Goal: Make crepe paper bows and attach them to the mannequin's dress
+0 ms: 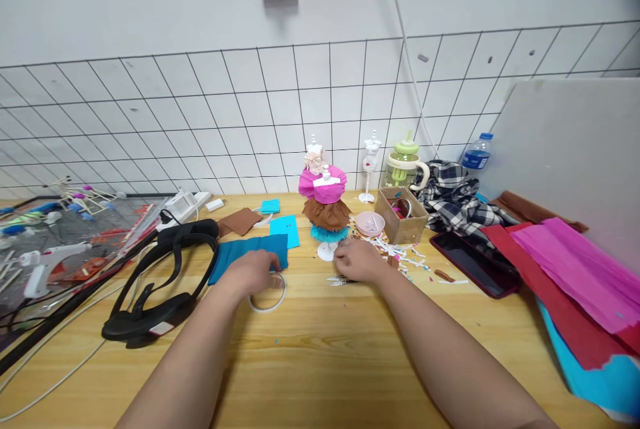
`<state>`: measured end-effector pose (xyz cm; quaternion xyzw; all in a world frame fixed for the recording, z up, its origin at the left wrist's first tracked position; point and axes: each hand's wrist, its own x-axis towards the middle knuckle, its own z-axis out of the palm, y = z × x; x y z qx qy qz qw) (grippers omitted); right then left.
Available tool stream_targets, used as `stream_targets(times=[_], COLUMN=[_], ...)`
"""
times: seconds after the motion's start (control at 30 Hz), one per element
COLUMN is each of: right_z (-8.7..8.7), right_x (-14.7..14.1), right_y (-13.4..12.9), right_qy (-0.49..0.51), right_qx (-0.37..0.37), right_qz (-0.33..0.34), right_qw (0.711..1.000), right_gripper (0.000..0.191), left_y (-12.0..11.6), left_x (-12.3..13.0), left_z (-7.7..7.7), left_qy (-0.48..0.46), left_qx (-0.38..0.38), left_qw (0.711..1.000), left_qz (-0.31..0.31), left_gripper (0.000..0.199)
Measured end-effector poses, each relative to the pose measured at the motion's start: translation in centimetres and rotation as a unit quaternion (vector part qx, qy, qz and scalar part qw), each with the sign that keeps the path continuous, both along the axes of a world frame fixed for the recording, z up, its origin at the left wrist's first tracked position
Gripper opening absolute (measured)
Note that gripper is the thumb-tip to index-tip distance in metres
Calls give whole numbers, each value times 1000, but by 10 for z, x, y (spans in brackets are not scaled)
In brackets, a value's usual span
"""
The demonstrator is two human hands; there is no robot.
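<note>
**Two forearms [440, 342] span the bench [300, 375] toward a small dress form [327, 211]**

The forearms enter from the near side and stop left and right of the dress form, an arrangement that seems to leave it in plain sight between the hands.

The left hand [257, 270] is palm down, loosely curled over the edge of the teal crepe paper [250, 249], its fingertips at the far side of a white tape ring [266, 310]. Whether they grip the ring or only rest by it, I cannot tell. The ring lies flat, probably placed there for easy reach.

The right hand [361, 259] is bent in beside the form's round white foot [327, 252], perhaps to steady it; what its fingers hold, if anything, is hidden. Silver blades of small scissors [337, 281] poke out from under it, pointing left, and I cannot tell whether they are held or merely covered.

The dress form stands upright mid-bench in magenta, brown and blue layers, its foot apparently there to lift the flared skirt off the wood. To its right, a pink dish [369, 233] and a cardboard box [407, 232] seem meant to gather small bits, though scraps [410, 257] lie strewn around them. Coloured crepe sheets [575, 269] lie well apart at far right, likely kept aside as stock.
</note>
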<state>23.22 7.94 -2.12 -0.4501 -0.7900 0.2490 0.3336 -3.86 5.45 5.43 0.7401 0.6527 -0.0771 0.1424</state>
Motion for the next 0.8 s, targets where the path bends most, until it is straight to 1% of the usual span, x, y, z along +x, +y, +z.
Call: stream_targets(times=[0.07,0.13,0.17,0.2,0.23,0.3,0.4,0.53,0.63,0.73,0.8], right_z=[3,7,9,10,11,10,5,-2,-4,-3,2], right_x=[-9,-16,-19,-20,-20,-20,-19,-19,-18,-17,-16], right_y=[-8,-13,-15,-16,-16,-15,-10,-3,1,2,1], right_qy=[-103,-241,-297,-333,-344,-343,-338,-329,-319,-315,-317], right_qx=[20,50,62,71,74,74,69,78,75,67,65], right_qz=[14,12,6,-2,-9,-19,-33,-62,-72,-69,-80], right_qw=[994,969,953,940,936,936,938,939,942,944,943], right_gripper=[16,26,29,32,34,40,48,46,44,43,40], left_y=[-8,-15,-18,-20,-22,-24,-26,-28,-29,-29,-28], left_x=[1,6,9,12,14,16,15,16,20,20,14], left_z=[-5,-6,-5,-5,-4,-4,-9,-22,-30,-32,-31], left_qy=[47,71,72,68,61,43,24,-5,-28,-33,-55], left_qx=[-17,-27,-33,-38,-43,-57,-65,-43,-31,-39,-53], left_qw=[999,997,996,996,996,996,995,995,993,992,990], left_qz=[-20,-33,-38,-43,-48,-56,-72,-91,-110,-113,-118], left_gripper=[38,33,29,25,22,18,16,15,13,12,13])
